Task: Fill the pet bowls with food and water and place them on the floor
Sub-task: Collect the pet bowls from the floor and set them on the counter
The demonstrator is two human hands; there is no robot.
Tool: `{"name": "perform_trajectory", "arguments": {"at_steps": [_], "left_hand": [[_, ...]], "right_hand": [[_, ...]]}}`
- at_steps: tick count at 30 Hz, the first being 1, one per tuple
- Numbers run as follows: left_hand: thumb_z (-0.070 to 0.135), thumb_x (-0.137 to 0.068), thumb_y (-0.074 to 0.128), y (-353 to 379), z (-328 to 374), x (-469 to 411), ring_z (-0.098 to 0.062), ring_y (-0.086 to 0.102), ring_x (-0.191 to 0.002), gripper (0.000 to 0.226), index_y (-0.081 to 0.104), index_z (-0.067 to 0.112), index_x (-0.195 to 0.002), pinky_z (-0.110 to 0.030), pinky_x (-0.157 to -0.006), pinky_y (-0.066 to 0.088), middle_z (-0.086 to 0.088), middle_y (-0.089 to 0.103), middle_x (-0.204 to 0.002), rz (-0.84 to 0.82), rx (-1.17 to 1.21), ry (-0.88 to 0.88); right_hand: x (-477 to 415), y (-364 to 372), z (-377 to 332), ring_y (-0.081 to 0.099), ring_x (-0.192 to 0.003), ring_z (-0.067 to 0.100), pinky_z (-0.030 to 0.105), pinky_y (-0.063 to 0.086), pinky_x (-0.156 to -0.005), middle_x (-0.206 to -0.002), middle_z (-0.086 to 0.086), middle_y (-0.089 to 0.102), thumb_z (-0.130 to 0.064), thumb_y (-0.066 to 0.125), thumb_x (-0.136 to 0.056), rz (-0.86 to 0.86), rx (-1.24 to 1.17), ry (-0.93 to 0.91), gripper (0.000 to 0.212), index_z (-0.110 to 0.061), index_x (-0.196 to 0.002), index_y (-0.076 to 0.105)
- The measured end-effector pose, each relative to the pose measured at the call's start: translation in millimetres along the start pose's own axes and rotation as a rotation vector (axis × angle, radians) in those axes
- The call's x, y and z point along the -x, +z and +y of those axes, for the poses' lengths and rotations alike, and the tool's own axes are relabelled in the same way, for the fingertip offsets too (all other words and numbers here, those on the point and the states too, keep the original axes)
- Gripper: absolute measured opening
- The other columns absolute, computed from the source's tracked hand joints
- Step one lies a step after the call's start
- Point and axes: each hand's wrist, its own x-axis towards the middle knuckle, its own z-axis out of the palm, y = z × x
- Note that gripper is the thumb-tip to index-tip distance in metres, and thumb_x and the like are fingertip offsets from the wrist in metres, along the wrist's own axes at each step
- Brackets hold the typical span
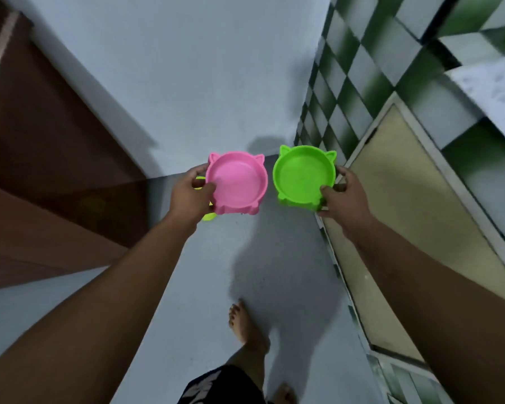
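Observation:
My left hand [191,196] grips the left rim of a pink cat-shaped pet bowl [236,183], held level above the floor. A yellow-green object [208,216] peeks out under that hand, partly hidden. My right hand [343,192] holds the right rim of a green cat-shaped pet bowl [303,176] beside the pink one. Both bowls look empty inside, and they are a small gap apart.
Grey floor [204,287] runs ahead to a pale wall. A brown door [41,158] stands on the left. On the right is a green-and-white checkered tiled counter [350,91] with a beige cabinet door [405,199]. My bare feet [245,325] are below.

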Motion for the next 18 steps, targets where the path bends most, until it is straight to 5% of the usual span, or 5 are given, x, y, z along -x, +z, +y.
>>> {"name": "perform_trajectory", "arguments": {"at_steps": [6, 10, 18], "left_hand": [[0.005, -0.097, 0.065, 19.8, 8.9, 113.5, -0.026, 0.069, -0.091, 0.04, 0.062, 0.025, -0.131, -0.04, -0.058, 0.063, -0.011, 0.069, -0.111, -0.078, 0.008, 0.027], [0.007, -0.095, 0.068, 29.6, 1.5, 161.8, -0.034, 0.07, -0.101, 0.038, 0.064, 0.026, -0.127, -0.043, -0.059, 0.063, -0.015, 0.069, -0.118, -0.149, -0.023, 0.059], [0.006, -0.096, 0.067, 53.6, -25.6, 225.2, -0.032, 0.068, -0.089, 0.044, 0.061, 0.021, -0.136, -0.05, -0.064, 0.064, -0.015, 0.068, -0.108, -0.341, -0.083, 0.089]], "right_hand": [[102.8, -91.0, 29.5, 0.069, -0.093, 0.037, 0.061, 0.059, -0.072, -0.091, 0.0, 0.061, -0.025, 0.066, -0.074, 0.069, 0.028, 0.006, 0.055, -0.037, -0.126, 0.052], [170.8, -131.9, 47.0, 0.068, -0.09, 0.041, 0.062, 0.059, -0.066, -0.088, 0.006, 0.059, -0.014, 0.063, -0.082, 0.091, 0.012, 0.032, 0.054, -0.032, -0.131, 0.051], [286.1, -194.0, 76.1, 0.069, -0.084, 0.038, 0.058, 0.06, -0.069, -0.084, 0.007, 0.061, -0.009, 0.06, -0.091, 0.339, -0.049, 0.118, 0.051, -0.025, -0.137, 0.049]]}}
